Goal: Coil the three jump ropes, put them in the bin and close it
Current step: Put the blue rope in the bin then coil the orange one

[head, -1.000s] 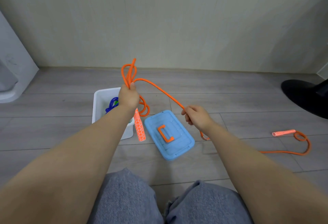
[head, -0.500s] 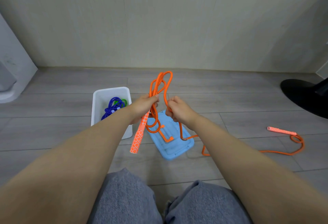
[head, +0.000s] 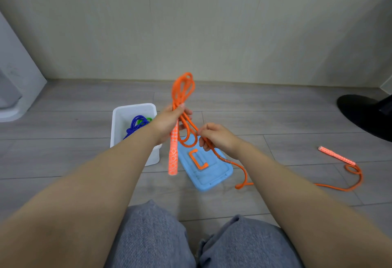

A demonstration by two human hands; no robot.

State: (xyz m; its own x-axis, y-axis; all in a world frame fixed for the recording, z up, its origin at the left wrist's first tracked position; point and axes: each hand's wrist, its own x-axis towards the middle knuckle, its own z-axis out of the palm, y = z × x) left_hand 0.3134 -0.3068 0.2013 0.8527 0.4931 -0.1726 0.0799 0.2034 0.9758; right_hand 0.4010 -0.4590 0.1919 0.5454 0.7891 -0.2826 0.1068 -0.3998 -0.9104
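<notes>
The orange jump rope (head: 182, 89) is bunched in loops in my left hand (head: 169, 121), held up above the floor; my fingers are curled tight round the bundle, and one patterned handle (head: 173, 151) hangs down from my fist. My right hand (head: 218, 137), just to the right and a little nearer, pinches the loose strand, which runs down across the blue lid (head: 206, 167) and trails right along the floor to the other handle (head: 337, 155), well apart.

The lid lies flat on the grey plank floor (head: 63, 151), touching the near right corner of the open white bin (head: 115, 127). Inside the bin are a blue rope (head: 135, 125) and a bit of green rope (head: 149, 118), mostly hidden behind my left forearm.

A pale wall (head: 212, 23) closes the far side. At the right edge a black round base (head: 360, 115) is cut off; at the left edge a white object (head: 17, 81) is cut off too. My grey-trousered knees (head: 159, 236) fill the near bottom.
</notes>
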